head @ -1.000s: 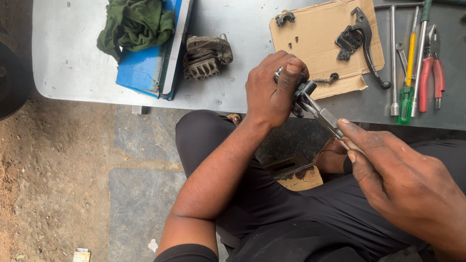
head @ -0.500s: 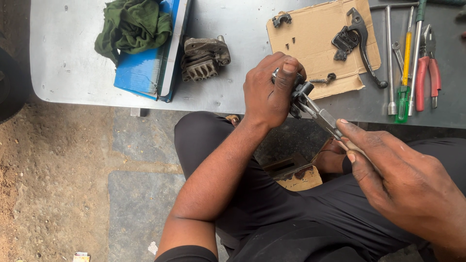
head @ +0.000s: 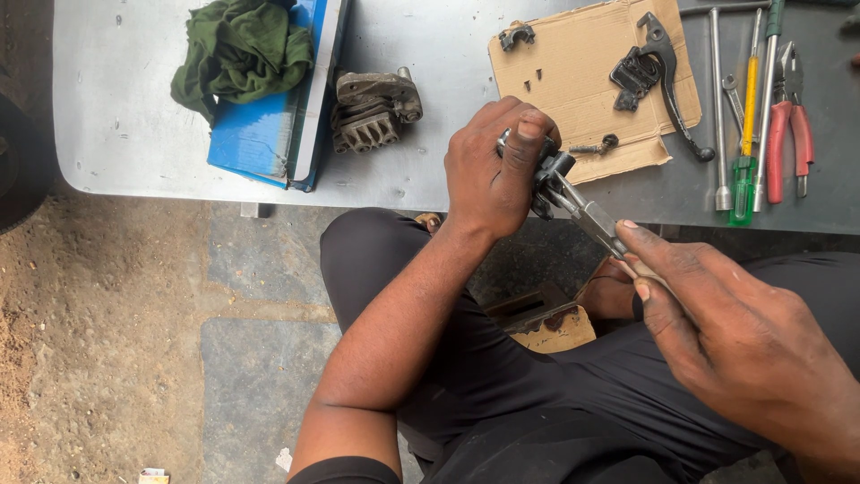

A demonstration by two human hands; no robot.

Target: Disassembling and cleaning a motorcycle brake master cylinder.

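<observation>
While the left hand (head: 491, 170) gripped a small black metal part (head: 548, 170) just above the grey table's (head: 430, 193) near edge, the right hand (head: 717, 314) was closed on pliers (head: 587, 213), whose tips met that part. Beside them lay cardboard (head: 573, 72) bearing a brake lever (head: 658, 63).

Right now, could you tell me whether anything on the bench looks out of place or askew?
Mostly orderly. The blue box lies skewed, one corner past the metal table edge, with a green rag bunched on it. A few small screws lie loose on the cardboard sheet.
</observation>
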